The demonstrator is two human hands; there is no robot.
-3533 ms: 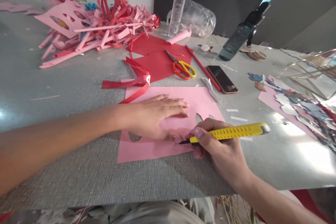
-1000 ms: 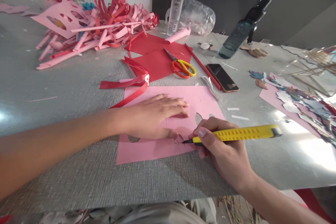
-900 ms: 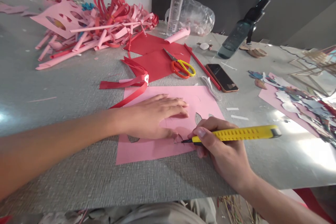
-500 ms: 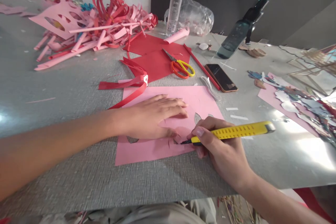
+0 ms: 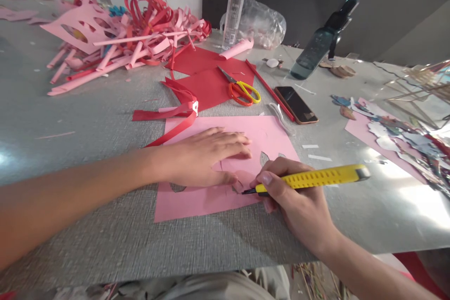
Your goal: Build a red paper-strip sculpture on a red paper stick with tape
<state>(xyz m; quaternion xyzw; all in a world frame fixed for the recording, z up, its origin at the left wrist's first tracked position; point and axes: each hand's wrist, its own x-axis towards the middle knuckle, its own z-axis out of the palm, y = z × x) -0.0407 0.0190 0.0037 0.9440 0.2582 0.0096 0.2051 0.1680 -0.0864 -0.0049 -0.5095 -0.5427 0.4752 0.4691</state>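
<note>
A sheet of pink paper (image 5: pixel 207 206) lies on the grey table, with several cut-out holes in it. My left hand (image 5: pixel 207 157) rests flat on the sheet, fingers stretched to the right and thumb apart. In my right hand (image 5: pixel 295 192) is a yellow utility knife (image 5: pixel 323 177), gripped like a pen. Its dark tip touches the pink paper beside a small cut opening, just right of my left thumb. Parts of the sheet are hidden under both hands.
Behind the sheet lie scissors (image 5: pixel 245 92) on red paper (image 5: pixel 207 86), red strips (image 5: pixel 183 124) and a phone (image 5: pixel 296 104). A heap of pink and red paper strips (image 5: pixel 140 42) fills the back left. Farther back stand a clear spray bottle (image 5: pixel 234 14) and a dark bottle (image 5: pixel 311 51).
The knife's rear end has shifted very slightly, its tip staying at nearly the same spot. My left hand has kept its place on the paper.
</note>
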